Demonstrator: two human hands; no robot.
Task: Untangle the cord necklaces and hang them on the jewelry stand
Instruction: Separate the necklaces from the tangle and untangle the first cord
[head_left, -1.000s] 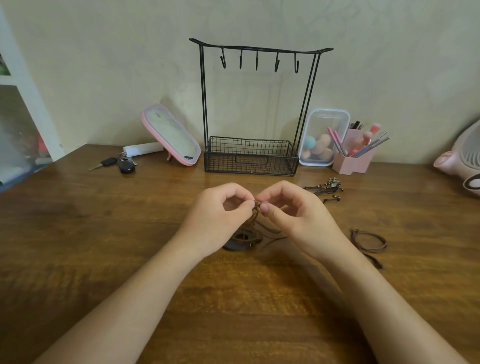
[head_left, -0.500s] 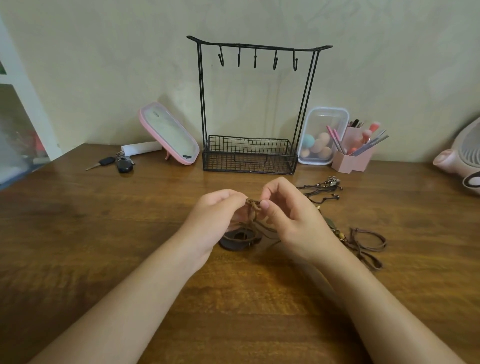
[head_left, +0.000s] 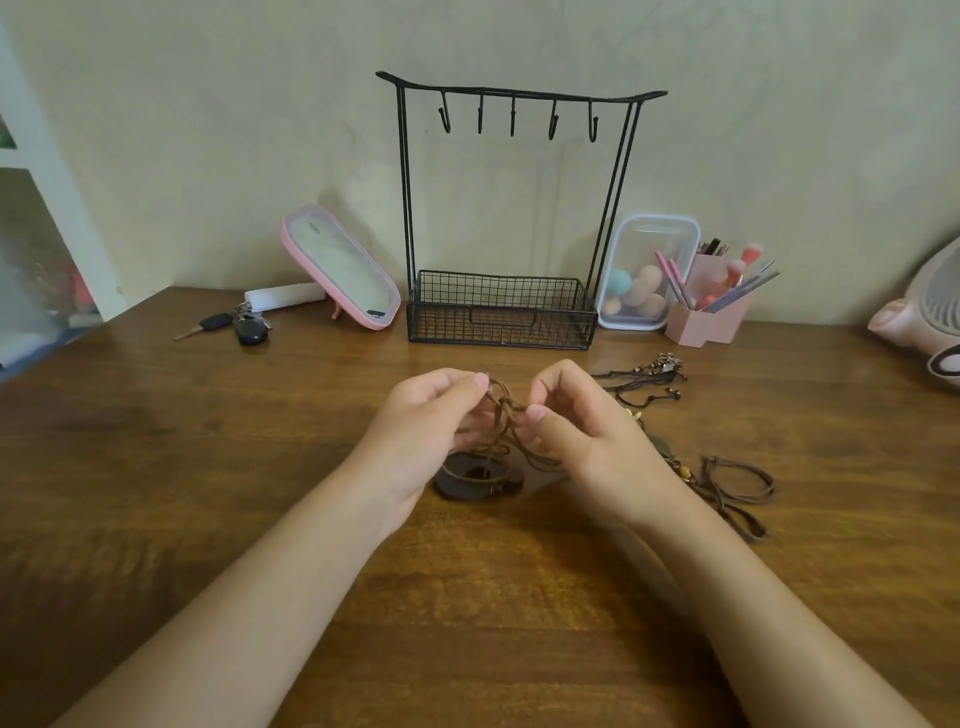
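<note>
Brown cord necklace (head_left: 506, 410): tangled strands lifted off the worktop (head_left: 208, 467), pinched at the top by the left hand (head_left: 421, 431) and right hand (head_left: 587, 441), fingers curled. Its dark ring pendant (head_left: 475, 480) lies on the wood below the hands. Dark beaded necklace (head_left: 644, 376) and brown cord loops (head_left: 737, 483): lying to the right. Jewelry stand (head_left: 501, 317): upright by the wall, behind the hands.

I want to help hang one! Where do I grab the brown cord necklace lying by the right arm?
Probably pinch the brown cord necklace at its open loop, from above on the right: it lies flat there, clear of the right hand.
</note>
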